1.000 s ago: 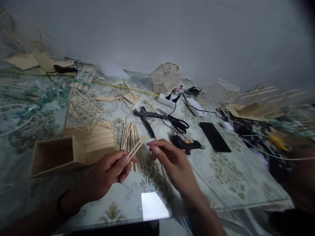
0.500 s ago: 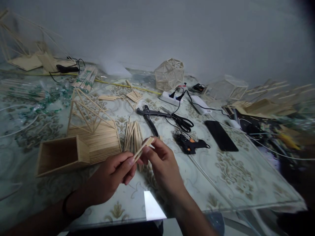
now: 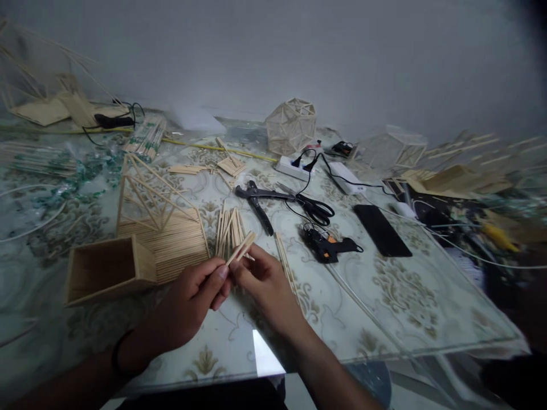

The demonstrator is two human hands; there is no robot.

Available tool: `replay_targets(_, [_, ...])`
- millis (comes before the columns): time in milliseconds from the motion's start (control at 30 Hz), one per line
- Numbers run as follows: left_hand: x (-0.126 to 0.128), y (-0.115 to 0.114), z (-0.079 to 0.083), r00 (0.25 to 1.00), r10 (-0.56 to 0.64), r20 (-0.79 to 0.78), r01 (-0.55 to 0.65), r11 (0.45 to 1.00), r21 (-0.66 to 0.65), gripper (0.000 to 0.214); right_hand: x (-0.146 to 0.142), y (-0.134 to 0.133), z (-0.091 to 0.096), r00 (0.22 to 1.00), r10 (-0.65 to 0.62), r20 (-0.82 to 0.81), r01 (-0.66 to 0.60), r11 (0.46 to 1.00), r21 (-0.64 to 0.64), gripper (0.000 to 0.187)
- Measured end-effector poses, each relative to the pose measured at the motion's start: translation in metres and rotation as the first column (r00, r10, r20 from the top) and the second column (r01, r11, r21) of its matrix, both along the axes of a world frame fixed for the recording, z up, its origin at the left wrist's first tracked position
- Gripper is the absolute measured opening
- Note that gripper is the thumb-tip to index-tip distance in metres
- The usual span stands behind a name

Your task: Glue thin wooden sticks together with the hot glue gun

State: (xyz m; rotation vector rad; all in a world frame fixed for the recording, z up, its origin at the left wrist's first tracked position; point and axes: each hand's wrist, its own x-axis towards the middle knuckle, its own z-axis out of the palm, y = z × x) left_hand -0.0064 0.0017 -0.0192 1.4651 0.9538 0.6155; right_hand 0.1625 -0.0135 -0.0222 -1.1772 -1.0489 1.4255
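A few thin wooden sticks (image 3: 241, 248) lie between my two hands, low over the table. My left hand (image 3: 200, 296) pinches their near end between thumb and fingers. Around their far part my right hand (image 3: 261, 282) is closed, thumb against the sticks. Just beyond my hands a loose pile of wooden sticks (image 3: 226, 228) rests on the cloth, partly hidden by them. To the left stands a stick-built model (image 3: 179, 245) with a triangular frame and an open wooden box (image 3: 102, 270) at its front. More sticks (image 3: 287, 265) lie right of my right hand.
Ahead lie a black plier-like cutter (image 3: 258, 208), scissors (image 3: 315, 209) and a black glue gun (image 3: 331, 245). Right of these is a black phone (image 3: 382, 230). Farther back are a power strip (image 3: 297, 168), a stick polyhedron (image 3: 291, 128) and bagged sticks (image 3: 146, 136).
Both hands have shifted slightly left and nearer. The sticks between them now fan apart at the far end, and my right hand has uncovered sticks lying on the table behind it.
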Motion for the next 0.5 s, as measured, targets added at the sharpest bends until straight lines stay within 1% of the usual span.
replay_targets(100, [0.001, 0.000, 0.000, 1.000, 0.003, -0.005, -0.003, 1.000, -0.010, 0.042, 0.005, -0.002, 0.000, 0.998, -0.025, 0.053, 0.026, 1.000, -0.004, 0.028])
replay_targets(200, [0.000, 0.000, -0.002, 1.000, 0.010, 0.013, -0.009, 0.999, -0.032, 0.044, 0.010, -0.004, 0.002, 0.994, -0.068, 0.082, 0.069, 0.998, -0.008, 0.028])
replay_targets(400, [-0.001, -0.001, -0.002, 0.994, 0.041, 0.102, -0.029, 0.992, -0.121, 0.042, 0.019, -0.007, 0.007, 0.995, -0.061, 0.075, 0.063, 0.998, -0.024, 0.025])
replay_targets(500, [0.000, -0.001, 0.000, 0.990, 0.039, 0.133, -0.018, 0.988, -0.156, 0.042, 0.021, -0.007, 0.007, 0.998, -0.066, -0.007, 0.066, 0.997, 0.025, 0.025])
